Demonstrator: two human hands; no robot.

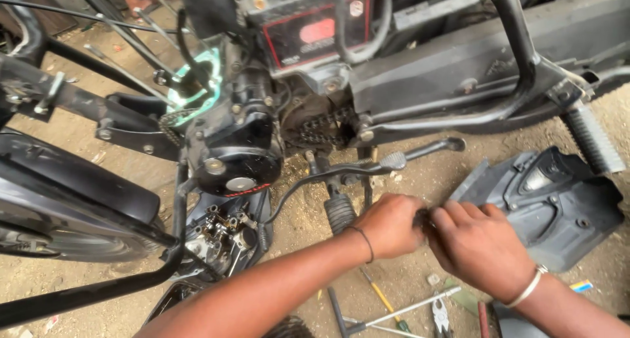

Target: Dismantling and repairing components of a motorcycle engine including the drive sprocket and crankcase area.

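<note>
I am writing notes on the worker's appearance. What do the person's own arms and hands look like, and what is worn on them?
Both forearms are bare, with no sleeves and no gloves. The left hand has a thin dark band at its wrist. The right hand has a plain silver-coloured metal bangle at its wrist.

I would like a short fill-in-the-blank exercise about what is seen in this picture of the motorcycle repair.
1. Both hands meet just below the motorcycle's ____ and grip one small dark part together.
2. The left hand wears a thin black band; the right hand wears a ____ bangle on its wrist.
3. The black plastic cover lies on the ground, on the ____ side of the hands.
4. A screwdriver with a yellow shaft and pliers lie on the ____.

Missing words: engine; silver; right; ground
</note>
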